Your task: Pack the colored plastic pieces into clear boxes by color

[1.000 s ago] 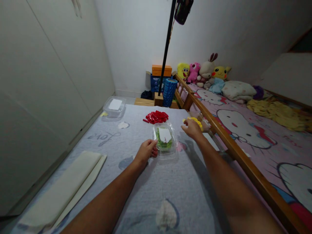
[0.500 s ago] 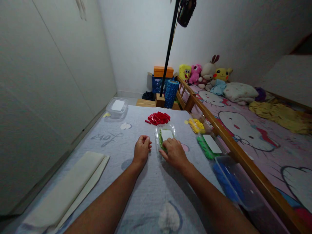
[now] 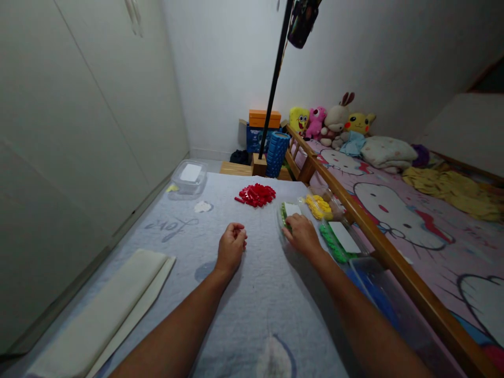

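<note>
My right hand grips the near end of a clear lidded box of green pieces, which lies on the grey blanket beside the boxes along the bed rail. My left hand rests on the blanket in a loose fist, with nothing visible in it. A pile of loose red pieces lies just beyond both hands.
A box of yellow pieces, another green box and a blue box line the wooden bed rail. An empty clear box stands far left. Folded white sheets lie near left. A black pole rises behind.
My right hand came back from the yellow box, took the green box and slid it right toward the rail. My left hand let go of the box and closed.
</note>
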The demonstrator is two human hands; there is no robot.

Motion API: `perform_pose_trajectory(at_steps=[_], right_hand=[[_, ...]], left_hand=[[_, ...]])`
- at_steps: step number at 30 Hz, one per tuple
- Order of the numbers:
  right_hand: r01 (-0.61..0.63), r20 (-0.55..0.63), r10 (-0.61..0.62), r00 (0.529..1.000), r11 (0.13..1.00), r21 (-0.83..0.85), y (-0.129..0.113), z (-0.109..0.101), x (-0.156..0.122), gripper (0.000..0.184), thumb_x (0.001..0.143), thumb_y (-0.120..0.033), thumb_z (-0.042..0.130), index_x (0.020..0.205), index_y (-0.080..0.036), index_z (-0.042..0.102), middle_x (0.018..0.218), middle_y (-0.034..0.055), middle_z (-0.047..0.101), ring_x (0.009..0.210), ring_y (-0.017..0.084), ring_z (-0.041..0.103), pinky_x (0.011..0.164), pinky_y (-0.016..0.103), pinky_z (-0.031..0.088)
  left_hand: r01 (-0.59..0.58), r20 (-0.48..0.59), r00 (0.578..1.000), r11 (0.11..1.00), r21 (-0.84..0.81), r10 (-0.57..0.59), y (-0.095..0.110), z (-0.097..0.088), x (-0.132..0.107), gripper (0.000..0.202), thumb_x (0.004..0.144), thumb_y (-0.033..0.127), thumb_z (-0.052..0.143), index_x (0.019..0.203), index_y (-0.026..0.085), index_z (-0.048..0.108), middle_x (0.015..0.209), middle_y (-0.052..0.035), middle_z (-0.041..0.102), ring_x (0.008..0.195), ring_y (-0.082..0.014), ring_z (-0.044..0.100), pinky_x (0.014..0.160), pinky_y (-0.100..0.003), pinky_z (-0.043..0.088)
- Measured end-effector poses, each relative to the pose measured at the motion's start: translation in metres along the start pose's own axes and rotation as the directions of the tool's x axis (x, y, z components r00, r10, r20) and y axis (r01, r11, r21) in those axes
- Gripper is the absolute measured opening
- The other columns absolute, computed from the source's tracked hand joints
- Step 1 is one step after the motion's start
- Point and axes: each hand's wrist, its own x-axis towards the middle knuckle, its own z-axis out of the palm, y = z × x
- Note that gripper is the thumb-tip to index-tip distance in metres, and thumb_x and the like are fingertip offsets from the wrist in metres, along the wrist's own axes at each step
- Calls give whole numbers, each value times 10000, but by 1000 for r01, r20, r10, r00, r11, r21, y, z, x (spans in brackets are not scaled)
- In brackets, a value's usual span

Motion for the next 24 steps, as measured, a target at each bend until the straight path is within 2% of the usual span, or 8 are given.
perform_pose_trajectory(at_steps=[7, 16, 24], right_hand=[[-35, -26, 34, 999, 999, -18, 21, 11, 43, 170, 912, -214, 557, 1042, -180, 661, 1098, 101, 640, 1028, 235, 544, 860, 311, 402], [-81, -4, 81, 997, 996, -37, 38, 24, 98, 232, 911, -166, 524, 1079, -166, 684, 1131, 117, 651, 1075, 227, 545, 885, 287, 397], [-131, -25, 130, 991, 991, -32, 56, 33, 126, 227, 899, -186, 534, 1074, -165, 677, 1148, 119, 651, 1085, 226, 551, 862, 277, 396]], left_hand=[[-42, 53, 998, 999, 23, 41, -4, 0, 0, 207, 790, 349, 588, 946, 220, 543, 665, 57, 542, 528, -108, 525, 509, -218, 440], [-89, 88, 993, 989, 114, 79, -2, -1, -1, 196, 817, 325, 559, 976, 212, 547, 659, 60, 531, 545, -117, 522, 531, -228, 421], [-127, 97, 989, 971, 202, 109, -8, -2, 2, 192, 831, 318, 548, 989, 211, 560, 681, 52, 536, 568, -118, 521, 563, -230, 404]])
